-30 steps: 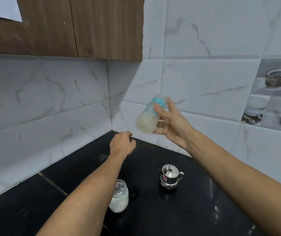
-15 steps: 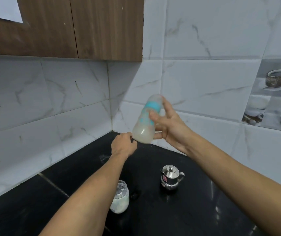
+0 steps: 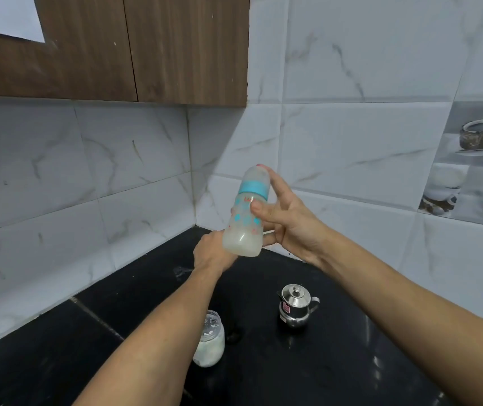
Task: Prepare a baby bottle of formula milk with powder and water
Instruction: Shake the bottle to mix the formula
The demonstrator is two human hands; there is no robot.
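Note:
My right hand (image 3: pixel 284 218) grips a baby bottle (image 3: pixel 246 218) with a teal collar and clear cap, holding it nearly upright above the counter's far corner. Cloudy white milk fills its lower part. My left hand (image 3: pixel 211 253) is a closed fist just below and left of the bottle's base, with nothing visible in it. On the black counter (image 3: pixel 337 361), a glass jar of white powder (image 3: pixel 209 341) stands partly hidden behind my left forearm. A small steel pot with a lid and spout (image 3: pixel 294 306) stands to its right.
White marble-look tiled walls meet in a corner behind the bottle. A wooden wall cabinet (image 3: pixel 146 48) hangs at the upper left. A small dark object (image 3: pixel 233 336) lies on the counter beside the jar.
My right hand has swung the bottle from tilted with its cap up-right to nearly upright and lower, close to my left fist. The left hand has hardly moved.

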